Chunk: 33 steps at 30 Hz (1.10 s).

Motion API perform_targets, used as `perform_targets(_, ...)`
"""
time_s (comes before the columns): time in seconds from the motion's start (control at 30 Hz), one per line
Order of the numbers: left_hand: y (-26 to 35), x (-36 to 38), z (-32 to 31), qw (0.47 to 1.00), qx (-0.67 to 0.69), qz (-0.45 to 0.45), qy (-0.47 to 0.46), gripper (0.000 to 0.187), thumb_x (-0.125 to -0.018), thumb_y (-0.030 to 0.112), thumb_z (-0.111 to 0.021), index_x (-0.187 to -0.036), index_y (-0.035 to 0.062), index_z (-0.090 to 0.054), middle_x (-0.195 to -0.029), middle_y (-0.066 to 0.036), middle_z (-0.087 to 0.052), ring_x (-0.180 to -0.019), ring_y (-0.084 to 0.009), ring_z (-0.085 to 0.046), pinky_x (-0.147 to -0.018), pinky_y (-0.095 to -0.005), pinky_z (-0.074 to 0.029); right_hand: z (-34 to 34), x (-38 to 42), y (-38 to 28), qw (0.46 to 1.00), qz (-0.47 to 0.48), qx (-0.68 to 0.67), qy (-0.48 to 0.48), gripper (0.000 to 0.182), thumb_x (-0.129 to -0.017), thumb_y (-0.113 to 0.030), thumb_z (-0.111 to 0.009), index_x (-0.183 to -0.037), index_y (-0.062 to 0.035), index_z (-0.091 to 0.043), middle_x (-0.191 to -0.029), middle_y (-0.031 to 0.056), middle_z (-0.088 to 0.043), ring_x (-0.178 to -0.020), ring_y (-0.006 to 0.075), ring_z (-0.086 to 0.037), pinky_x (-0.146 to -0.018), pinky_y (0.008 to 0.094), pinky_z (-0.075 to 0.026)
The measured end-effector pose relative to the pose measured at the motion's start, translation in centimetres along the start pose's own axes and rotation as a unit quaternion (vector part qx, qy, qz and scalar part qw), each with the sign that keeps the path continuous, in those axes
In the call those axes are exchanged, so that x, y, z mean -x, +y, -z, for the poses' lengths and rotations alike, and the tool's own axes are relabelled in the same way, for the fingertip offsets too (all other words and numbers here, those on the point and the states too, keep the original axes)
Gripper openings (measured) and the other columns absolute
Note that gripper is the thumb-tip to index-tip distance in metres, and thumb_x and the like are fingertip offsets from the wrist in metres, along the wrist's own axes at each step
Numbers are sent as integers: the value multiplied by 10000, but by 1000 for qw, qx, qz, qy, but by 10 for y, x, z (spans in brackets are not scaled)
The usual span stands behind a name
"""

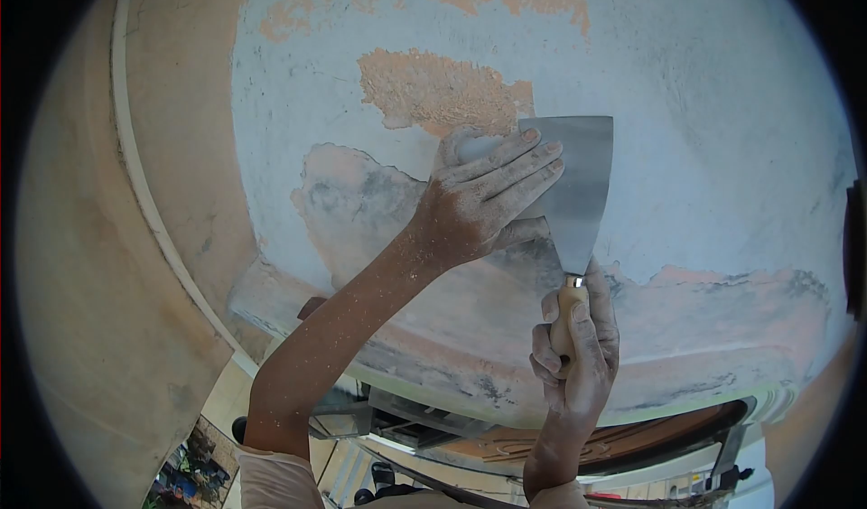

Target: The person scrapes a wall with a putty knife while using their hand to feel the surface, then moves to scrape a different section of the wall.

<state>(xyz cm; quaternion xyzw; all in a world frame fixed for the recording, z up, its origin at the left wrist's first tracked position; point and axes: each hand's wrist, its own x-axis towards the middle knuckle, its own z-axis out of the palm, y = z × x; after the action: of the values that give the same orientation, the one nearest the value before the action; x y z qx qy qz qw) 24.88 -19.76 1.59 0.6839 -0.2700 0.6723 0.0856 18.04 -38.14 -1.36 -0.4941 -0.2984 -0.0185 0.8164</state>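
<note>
My right hand [582, 355] is wrapped around the wooden handle [562, 328] of a wide putty knife. The metal blade [582, 184] points up and lies against the patchy wall [668, 175]. My left hand [483, 193], coated in pale dust, is stretched out flat with its fingertips on the blade's left side. Just above that hand is a rough peach patch [433, 89] where the white coat is gone. Left of it spreads a greyish bare patch [352, 188] with a ragged edge.
A pale strip [149, 193] runs down the beige surface at left. Below the wall's lower ledge [452, 373] stands a dark-rimmed brown panel [650, 441]. Feet in dark footwear [384, 473] show on the tiled floor, with assorted clutter [194, 473] at lower left.
</note>
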Motion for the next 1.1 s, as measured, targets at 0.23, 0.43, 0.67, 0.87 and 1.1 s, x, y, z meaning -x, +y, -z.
perform_targets(0.23, 1, -4, 5, 999, -31, -11, 2, 481, -763, 470, -663, -1114, 142, -648, -1204, -26, -626, -1179, -183, -549, -973, -420, -355, -9, 8, -6, 999, -12, -51, -8, 560, -948, -96, -444, -1443, -3, -199, -858, 71, -541, -415, 8, -379, -304, 144, -272)
perform_targets(0.43, -3, -8, 0, 999, -34, -12, 27, 483, -818, 489, -591, -1130, 124, -642, -1206, -52, -622, -1192, -203, -539, -979, -421, -353, -19, 2, -15, 999, -17, -37, -4, 590, -948, -93, -450, -1458, -24, -162, -874, 77, -532, -416, 6, -369, -301, 152, -250)
perform_targets(0.67, 3, -2, -4, 1000, -9, 9, 20, 485, -808, 452, -610, -1169, 128, -612, -1267, -35, -582, -1224, -196, -506, -983, -475, -341, -12, 0, -12, 1000, -2, 4, 3, 556, -949, -91, -432, -1453, -41, -202, -878, 120, -544, -408, 7, -363, -298, 135, -255)
perform_targets(0.87, -5, -4, 0, 999, -34, -16, 7, 476, -771, 420, -665, -1151, 136, -625, -1249, -31, -596, -1211, -198, -521, -993, -456, -334, -7, 2, -12, 1000, 1, 18, -5, 554, -951, -95, -450, -1441, 4, -211, -884, 86, -548, -428, -1, -353, -331, 152, -260)
perform_targets(1.1, 5, -1, 2, 999, -31, -9, -11, 530, -738, 440, -698, -1160, 130, -617, -1247, -35, -598, -1208, -195, -524, -987, -442, -339, 3, 2, -7, 999, -6, -42, -20, 554, -943, -72, -431, -1448, -28, -208, -893, 119, -549, -416, 14, -372, -301, 145, -258)
